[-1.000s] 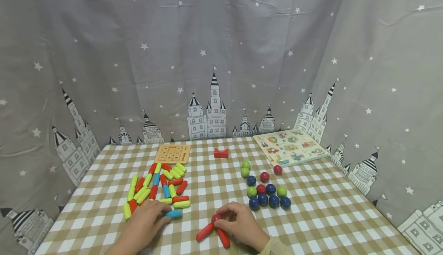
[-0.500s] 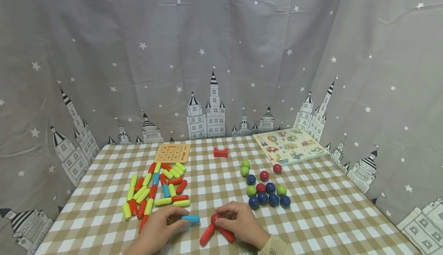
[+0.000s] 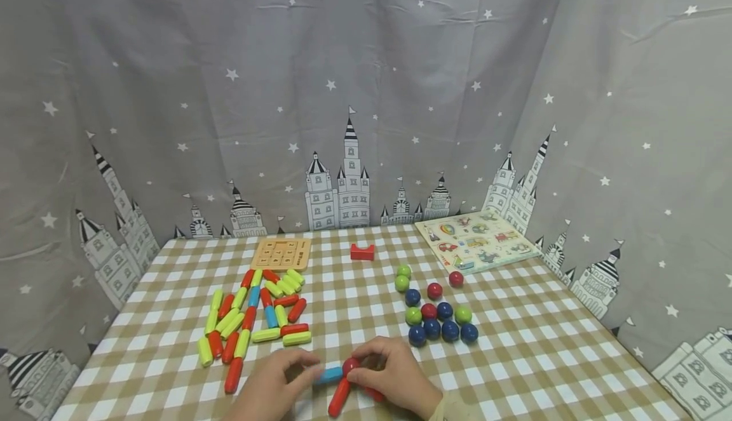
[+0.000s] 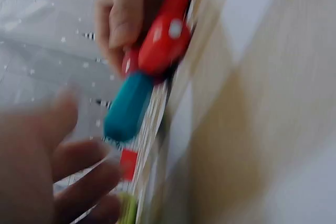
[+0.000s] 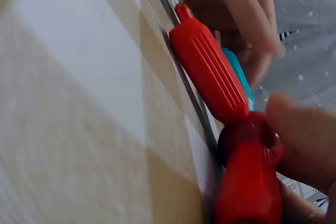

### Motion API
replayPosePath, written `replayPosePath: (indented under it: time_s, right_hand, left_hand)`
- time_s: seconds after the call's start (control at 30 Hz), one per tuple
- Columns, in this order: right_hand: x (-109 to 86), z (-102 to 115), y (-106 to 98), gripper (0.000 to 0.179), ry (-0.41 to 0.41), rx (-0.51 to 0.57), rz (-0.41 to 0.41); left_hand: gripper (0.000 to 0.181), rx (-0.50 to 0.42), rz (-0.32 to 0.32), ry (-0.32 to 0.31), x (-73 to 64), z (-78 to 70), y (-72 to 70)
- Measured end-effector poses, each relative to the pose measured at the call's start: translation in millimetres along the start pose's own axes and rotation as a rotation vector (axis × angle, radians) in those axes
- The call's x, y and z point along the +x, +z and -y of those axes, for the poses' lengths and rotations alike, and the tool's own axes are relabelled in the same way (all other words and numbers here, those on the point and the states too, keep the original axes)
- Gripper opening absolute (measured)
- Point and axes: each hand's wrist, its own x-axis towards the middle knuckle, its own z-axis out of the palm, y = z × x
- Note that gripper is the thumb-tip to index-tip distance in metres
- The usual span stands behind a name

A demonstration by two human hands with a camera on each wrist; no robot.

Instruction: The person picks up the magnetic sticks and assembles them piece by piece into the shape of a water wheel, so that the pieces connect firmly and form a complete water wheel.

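Note:
My right hand (image 3: 397, 373) pinches a dark red ball (image 3: 350, 365) between thumb and fingers near the table's front edge. Two red ridged rods are joined to the ball; one red rod (image 3: 339, 397) points toward me, and the other red rod (image 3: 374, 394) is partly hidden under the right hand. A blue rod (image 3: 330, 375) extends from the ball's left side, its end meeting the ball. Just left of it is my left hand (image 3: 280, 380), blurred. In the left wrist view its fingers are spread, with a gap between them and the blue rod (image 4: 126, 109).
Several yellow, red and blue rods (image 3: 248, 318) lie at the left. Green, red and blue balls (image 3: 431, 329) are grouped at the right. Farther back are a wooden number puzzle (image 3: 281, 254), a red arch block (image 3: 362, 253) and a picture board (image 3: 476, 240).
My left hand has carried the blue rod rightward from the pile to the red ball and loosened its fingers from it. My right hand keeps the ball, and the red rods have turned slightly.

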Motion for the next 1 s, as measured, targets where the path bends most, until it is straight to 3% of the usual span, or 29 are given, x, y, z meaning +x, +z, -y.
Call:
replayPosePath:
  time_s: [0.1,0.17,0.3,0.43,0.6,0.73,0.83,1.0]
  right_hand:
    - [-0.3,3.4,0.0,0.022,0.007,-0.011,0.011]
    - [0.1,4.8,-0.4,0.021,0.013,-0.020,0.019]
    - [0.0,5.1,-1.4,0.021,0.001,-0.052,0.033]
    - [-1.5,2.6,-3.4,0.021,-0.037,-0.110,0.019]
    - [0.1,-2.9,-6.9,0.022,-0.057,-0.152,0.002]
    - [0.5,-5.8,-7.3,0.024,-0.038,-0.123,-0.009]
    - [0.2,-5.3,-6.8,0.023,-0.012,-0.091,-0.002]
    - [0.4,-2.3,-6.8,0.021,-0.005,-0.095,0.010]
  left_hand:
    - [0.023,0.197,-0.162,-0.061,6.5,3.2,-8.9]
    - [0.027,0.289,-0.209,-0.085,11.6,7.7,-14.0]
    - [0.028,0.360,-0.168,-0.102,17.1,17.1,-16.3]
    - [0.024,0.363,-0.165,-0.087,15.8,17.3,-13.1]
    - [0.019,0.252,-0.129,-0.010,6.9,12.5,-12.3]
    - [0.016,0.164,-0.019,0.085,3.4,10.9,-9.2]
    - [0.015,0.126,0.063,0.117,2.4,8.6,-4.9]
    - [0.017,0.126,0.106,0.143,-2.2,4.4,-2.1]
